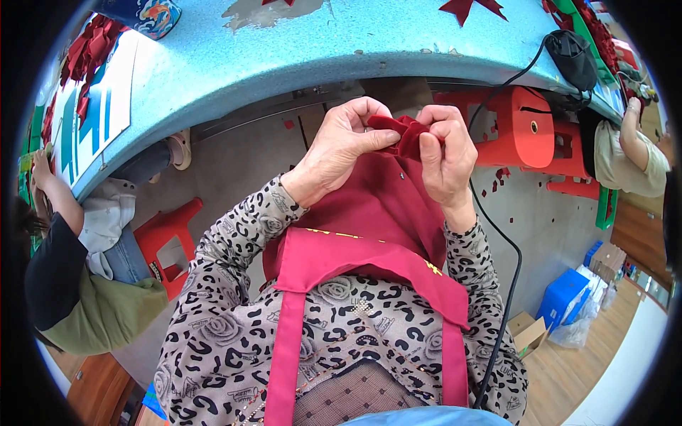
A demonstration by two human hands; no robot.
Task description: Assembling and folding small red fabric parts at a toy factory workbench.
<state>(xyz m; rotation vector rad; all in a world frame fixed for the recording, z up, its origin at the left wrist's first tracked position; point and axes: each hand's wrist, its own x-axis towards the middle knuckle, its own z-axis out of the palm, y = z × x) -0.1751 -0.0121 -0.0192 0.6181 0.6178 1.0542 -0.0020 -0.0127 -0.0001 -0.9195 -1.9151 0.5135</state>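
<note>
Above my lap, just in front of the blue table edge, both hands pinch a dark red velvety ribbon [408, 133] that is folded and bunched. My left hand [339, 145] is closed, its thumb pressing the ribbon's left end against the fingers. On the other side my right hand [450, 157] is closed too, with curled fingers and the thumb upright against the folds. Part of the ribbon is hidden behind the fingers. Beneath it hangs my dark red apron [376, 206], close to the ribbon in colour.
The speckled blue table [284, 53] curves ahead, bearing a red bow [470, 10] and a black pouch [570, 60]. Red bows [92, 50] pile up at left. A black cable [513, 245] runs down my right. Red stools [527, 128] stand below; co-workers sit at both sides.
</note>
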